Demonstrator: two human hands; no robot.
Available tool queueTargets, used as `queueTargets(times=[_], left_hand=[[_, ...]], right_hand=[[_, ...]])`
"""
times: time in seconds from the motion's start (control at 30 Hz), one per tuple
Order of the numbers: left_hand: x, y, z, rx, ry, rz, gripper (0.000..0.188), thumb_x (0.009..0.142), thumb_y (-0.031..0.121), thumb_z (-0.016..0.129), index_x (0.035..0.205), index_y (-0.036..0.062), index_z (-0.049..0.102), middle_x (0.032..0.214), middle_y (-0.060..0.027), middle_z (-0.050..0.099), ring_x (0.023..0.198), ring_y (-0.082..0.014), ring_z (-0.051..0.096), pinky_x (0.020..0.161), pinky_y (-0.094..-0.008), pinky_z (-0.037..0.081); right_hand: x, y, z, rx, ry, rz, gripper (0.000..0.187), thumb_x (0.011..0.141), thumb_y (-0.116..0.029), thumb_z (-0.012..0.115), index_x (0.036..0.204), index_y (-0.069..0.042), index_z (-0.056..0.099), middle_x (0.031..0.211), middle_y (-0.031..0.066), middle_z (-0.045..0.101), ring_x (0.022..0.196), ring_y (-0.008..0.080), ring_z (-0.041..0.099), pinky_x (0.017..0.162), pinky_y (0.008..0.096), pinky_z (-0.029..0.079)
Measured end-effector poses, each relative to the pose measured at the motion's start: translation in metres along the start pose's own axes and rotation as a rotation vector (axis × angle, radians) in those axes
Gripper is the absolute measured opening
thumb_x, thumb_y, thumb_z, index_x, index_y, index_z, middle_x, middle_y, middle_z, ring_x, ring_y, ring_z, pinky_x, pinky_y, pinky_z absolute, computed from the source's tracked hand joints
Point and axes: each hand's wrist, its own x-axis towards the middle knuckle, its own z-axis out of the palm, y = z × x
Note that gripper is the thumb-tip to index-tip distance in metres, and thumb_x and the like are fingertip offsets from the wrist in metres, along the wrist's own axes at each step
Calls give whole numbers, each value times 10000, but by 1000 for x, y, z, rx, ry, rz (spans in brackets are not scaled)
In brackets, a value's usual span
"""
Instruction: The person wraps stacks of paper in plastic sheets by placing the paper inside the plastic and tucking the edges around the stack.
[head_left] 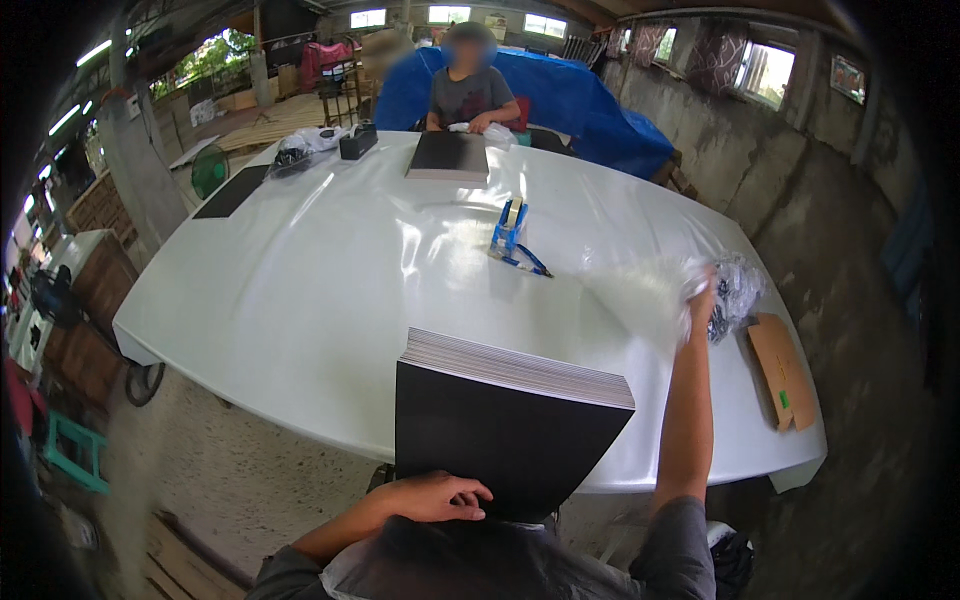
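A thick stack of black sheets (510, 420) with pale, layered edges stands tilted in front of me at the table's near edge. My left hand (440, 498) presses against the lower part of its near face, fingers bent, steadying it. Out to the right, my right hand (703, 292) is closed on a clear plastic bag (640, 300), which is smeared by motion and spreads leftward over the table. Crumpled plastic (740, 285) lies just beyond that hand. Clear plastic sheeting (430, 565) also covers my lap. The stack's bottom is hidden there.
On the white-covered table (290, 310) are a blue tape dispenser (508, 222), blue-handled pliers (520, 262), brown cardboard (780, 372) and a black sheet (232, 192). Across it sits a person (470, 95) behind another black stack (447, 155). A green stool (76, 452) stands left.
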Motion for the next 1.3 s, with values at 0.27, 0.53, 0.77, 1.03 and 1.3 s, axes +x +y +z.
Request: queueTargets(times=[0.27,0.53,0.77,1.03,1.3], left_hand=[[0,0,0,-35,15,-21,391,828,287,553,1139,61,481,976,-102,601,875,-179,587,776,-278,471],[-22,37,-16,-80,-111,294,412,818,308,567,1118,34,497,1000,-107,585,853,-200,589,756,-275,471],[-57,89,-123,-446,56,1156,559,799,345,557,1232,38,383,1058,-210,526,959,-294,531,792,-384,430],[46,153,-189,-295,893,496,801,758,412,588,1329,25,182,1304,-178,295,1203,-246,288,933,-351,291],[68,83,-272,-297,964,130,557,775,422,574,1105,-18,489,1049,-131,522,838,-196,525,694,-337,435]], right_hand=[[-60,14,23,-1226,-545,-181,546,596,-50,606,1125,-7,477,1116,236,488,1084,333,444,880,344,361],[-139,-138,92,372,-195,-58,232,770,-157,455,933,-24,552,898,81,579,794,210,569,689,313,471],[-136,-107,116,936,-796,334,351,810,-196,375,1068,24,465,1000,164,556,921,256,566,809,386,478],[-161,-100,160,592,-826,339,205,771,-165,489,882,-10,565,841,79,585,770,191,581,704,337,491],[-101,3,105,-272,-479,361,231,809,-172,550,978,-16,531,826,59,574,582,92,488,487,230,411]])
